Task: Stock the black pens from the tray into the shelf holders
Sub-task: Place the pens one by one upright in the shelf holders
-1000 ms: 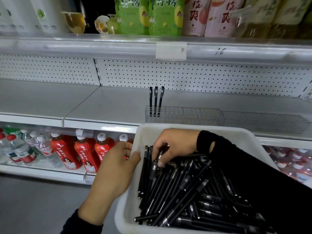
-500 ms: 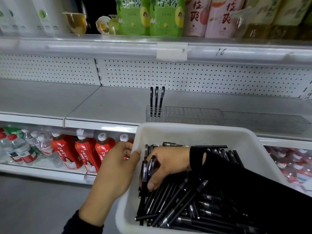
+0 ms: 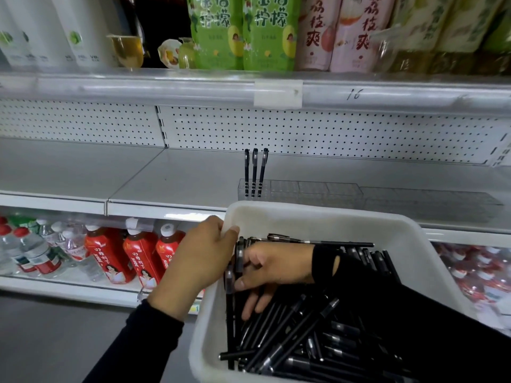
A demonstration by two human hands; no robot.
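Note:
A white tray (image 3: 318, 219) full of black pens (image 3: 290, 335) is held in front of the shelf. My left hand (image 3: 201, 261) grips the tray's left wall, thumb over the rim. Inside the tray, at its left side, my right hand (image 3: 273, 269) pinches a few black pens (image 3: 238, 261) between thumb and fingers, their caps pointing up. On the shelf behind stands a row of clear pen holders (image 3: 298, 190). Three black pens (image 3: 255, 172) stand upright in the leftmost holder.
The grey shelf (image 3: 166, 175) has a pegboard back. Red-labelled bottles (image 3: 138, 255) and water bottles (image 3: 27, 252) fill the shelf below. Green and pink drink bottles (image 3: 265, 34) stand on the shelf above, whose front rail (image 3: 276, 92) overhangs.
My right hand has moved from the top left of the pen pile toward the tray's left wall, gathering a few pens and turning them upright. My left hand kept its grip on the tray.

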